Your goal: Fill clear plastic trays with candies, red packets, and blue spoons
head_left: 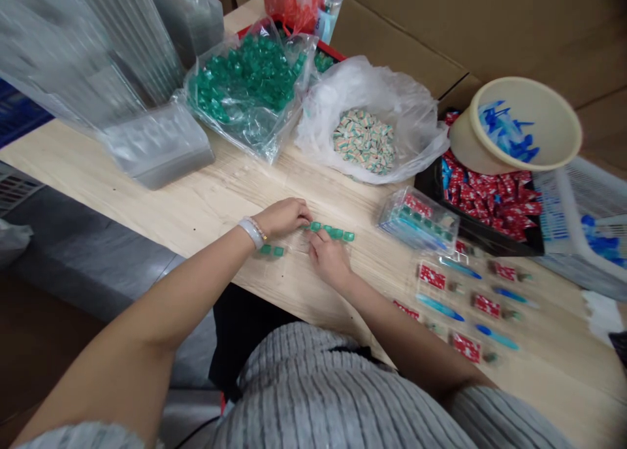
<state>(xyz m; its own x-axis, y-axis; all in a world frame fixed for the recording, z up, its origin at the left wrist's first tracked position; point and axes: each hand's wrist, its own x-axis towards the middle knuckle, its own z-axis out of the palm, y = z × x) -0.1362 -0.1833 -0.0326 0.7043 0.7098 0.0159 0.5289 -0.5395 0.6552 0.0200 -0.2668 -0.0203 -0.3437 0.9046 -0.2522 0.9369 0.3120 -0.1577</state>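
A row of small green translucent plastic pieces [336, 233] lies on a clear plastic tray, whose outline is hard to make out. At the row's left end, my left hand [288, 216] has its fingertips pinched together on a green piece, mostly hidden by the fingers. My right hand [329, 259] is just below the row, its fingers bent and closed near the same end; what they hold, if anything, is hidden. Two more green pieces [272, 250] lie under my left wrist, which wears a pale band and a bracelet.
Behind are a bag of green pieces [206, 86], a white bag of small striped pieces [313, 122] and stacked clear trays [161, 142]. To the right are packed clear boxes [416, 220], red packets with blue pens [487, 305], a black crate [537, 240] and a cream bucket [470, 138].
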